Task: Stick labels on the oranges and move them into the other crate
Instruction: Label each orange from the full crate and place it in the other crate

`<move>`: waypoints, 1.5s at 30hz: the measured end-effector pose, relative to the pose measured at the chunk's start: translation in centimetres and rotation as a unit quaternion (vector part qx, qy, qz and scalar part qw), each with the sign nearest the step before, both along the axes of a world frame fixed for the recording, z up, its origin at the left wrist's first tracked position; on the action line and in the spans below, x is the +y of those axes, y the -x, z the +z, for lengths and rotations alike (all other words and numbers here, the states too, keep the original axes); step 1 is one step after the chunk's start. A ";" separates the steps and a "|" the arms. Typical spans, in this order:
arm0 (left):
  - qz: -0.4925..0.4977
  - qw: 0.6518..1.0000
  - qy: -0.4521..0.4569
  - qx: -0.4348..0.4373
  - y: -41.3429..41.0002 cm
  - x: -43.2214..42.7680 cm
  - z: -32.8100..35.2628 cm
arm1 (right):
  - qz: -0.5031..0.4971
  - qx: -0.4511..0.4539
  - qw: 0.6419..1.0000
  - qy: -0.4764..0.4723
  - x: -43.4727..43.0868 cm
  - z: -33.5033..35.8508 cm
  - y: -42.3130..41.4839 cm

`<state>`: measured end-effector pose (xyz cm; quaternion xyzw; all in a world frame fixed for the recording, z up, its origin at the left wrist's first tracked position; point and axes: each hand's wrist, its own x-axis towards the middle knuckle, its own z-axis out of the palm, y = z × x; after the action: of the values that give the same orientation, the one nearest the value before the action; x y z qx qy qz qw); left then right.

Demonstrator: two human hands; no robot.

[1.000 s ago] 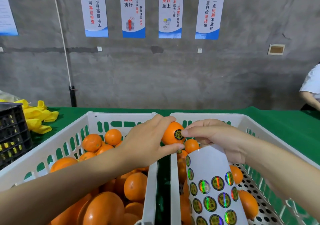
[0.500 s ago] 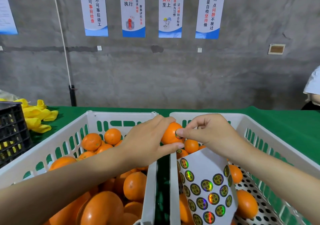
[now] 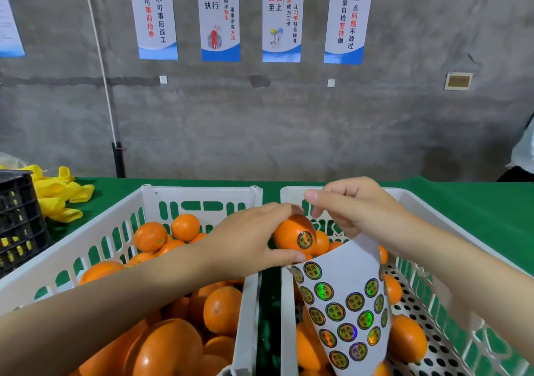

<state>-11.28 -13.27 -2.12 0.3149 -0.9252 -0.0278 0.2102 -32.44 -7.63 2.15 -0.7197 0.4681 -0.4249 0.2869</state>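
A grey concrete wall (image 3: 289, 121) fills the upper frame, hung with four blue-and-white posters (image 3: 220, 17) of Chinese text. A white cord (image 3: 99, 57) slants down at upper left to a black post (image 3: 118, 160). A beige plate (image 3: 459, 80) sits at right. Green cloth (image 3: 476, 210) covers the table. At the left edge lie yellow nets (image 3: 62, 196) beside a black crate (image 3: 20, 219). A person in white (image 3: 524, 150) shows at the right edge.

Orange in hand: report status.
Left hand grips orange, label on. Right hand holds sheet, off orange. Sheet hangs over right crate.
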 end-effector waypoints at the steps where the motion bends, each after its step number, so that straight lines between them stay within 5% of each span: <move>1: -0.008 1.000 -0.009 0.006 0.0 0.1 0.0 | 0.022 -0.002 1.000 -0.011 0.1 0.1 0.0; 14: -0.061 0.997 -0.048 0.006 -0.1 0.9 0.3 | 0.052 -0.161 0.982 -0.086 -0.2 0.1 0.0; 20: -0.102 0.943 -0.294 0.119 0.7 2.5 0.7 | -0.002 -0.181 0.980 -0.076 -0.7 -0.6 0.3; 26: -0.135 0.926 -0.313 0.161 0.5 2.3 0.9 | -0.123 -0.196 0.972 -0.038 -1.4 -0.8 0.8; 31: -0.121 0.926 -0.314 0.170 0.5 1.7 0.5 | -0.251 -0.054 0.964 0.063 -1.8 -1.4 1.3; 34: -0.080 0.935 -0.276 0.209 0.7 1.7 0.4 | -0.344 0.183 0.888 0.243 -1.5 -2.0 1.2; 36: -0.051 0.937 -0.242 0.247 0.7 1.7 0.5 | -0.320 0.250 0.861 0.306 -1.1 -2.0 0.8; 40: -0.016 0.938 -0.208 0.277 0.7 1.5 0.5 | -0.155 0.244 0.922 0.258 -0.5 -2.5 -0.2; 45: -0.011 0.952 -0.203 0.228 0.7 1.5 0.5 | -0.113 0.280 0.925 0.231 -0.6 -3.4 -0.8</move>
<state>-12.01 -11.73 -1.65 0.3264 -0.8309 -0.2882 0.3465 -31.68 -8.21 -1.27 -0.7982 0.4961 -0.3322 -0.0799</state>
